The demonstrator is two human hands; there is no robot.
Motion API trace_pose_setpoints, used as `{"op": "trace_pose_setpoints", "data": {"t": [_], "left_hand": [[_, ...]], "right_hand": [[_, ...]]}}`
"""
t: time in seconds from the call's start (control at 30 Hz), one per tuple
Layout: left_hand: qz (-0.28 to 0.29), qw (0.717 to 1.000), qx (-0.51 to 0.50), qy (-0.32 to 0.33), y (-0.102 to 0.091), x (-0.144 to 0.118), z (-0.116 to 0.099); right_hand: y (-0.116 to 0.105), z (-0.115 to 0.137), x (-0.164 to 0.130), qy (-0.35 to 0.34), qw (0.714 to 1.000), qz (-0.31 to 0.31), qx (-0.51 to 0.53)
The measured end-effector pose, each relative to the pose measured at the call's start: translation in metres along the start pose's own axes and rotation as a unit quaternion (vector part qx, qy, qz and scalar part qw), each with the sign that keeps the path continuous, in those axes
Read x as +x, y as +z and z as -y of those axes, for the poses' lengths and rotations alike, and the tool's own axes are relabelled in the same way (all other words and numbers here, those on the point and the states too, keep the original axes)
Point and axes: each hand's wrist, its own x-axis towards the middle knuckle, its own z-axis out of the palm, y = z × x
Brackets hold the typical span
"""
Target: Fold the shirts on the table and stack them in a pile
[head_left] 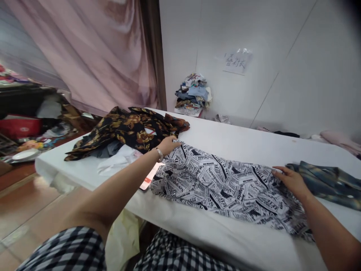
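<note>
A black-and-white newspaper-print shirt (214,184) lies as a long folded strip along the near side of the white table. At its far left corner, my left hand (168,146) pinches the cloth between thumb and fingers; a bracelet circles that wrist. My right hand (291,181) grips the far edge of the same shirt toward its right end, fingers closed on the fabric. Beneath my left forearm, a phone (149,180) with a lit screen is partly covered. To the right of my right hand rests a folded blue-green plaid shirt (332,183).
Dark floral clothing (132,130) is heaped at the table's left, beside a white cloth (118,161). A stack of folded clothes (194,94) stands at the back by the wall. Pinkish clothes (340,139) lie along the right rear edge. A pink curtain (113,56) hangs behind.
</note>
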Motion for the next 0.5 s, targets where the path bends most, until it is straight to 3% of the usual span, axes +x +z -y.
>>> {"op": "trace_pose_setpoints", "data": {"t": [0.13, 0.23, 0.3, 0.4, 0.5], "left_hand": [[0.015, 0.996, 0.076, -0.038, 0.027, -0.006, 0.02], [0.024, 0.992, 0.121, -0.04, 0.036, -0.01, 0.026], [0.018, 0.989, 0.145, -0.03, 0.032, -0.01, 0.027], [0.0, 0.984, 0.179, -0.023, 0.018, -0.007, 0.029], [0.009, 0.977, 0.211, -0.039, 0.01, -0.002, 0.033]], "right_hand": [[0.011, 0.002, 0.002, -0.02, 0.998, 0.03, -0.057], [0.01, 0.004, 0.002, -0.037, 0.992, 0.034, -0.118], [0.006, 0.01, -0.002, -0.068, 0.985, 0.013, -0.16], [0.005, 0.028, -0.017, -0.174, 0.967, -0.049, -0.178], [0.022, 0.045, -0.04, -0.281, 0.947, -0.049, -0.147]]}}
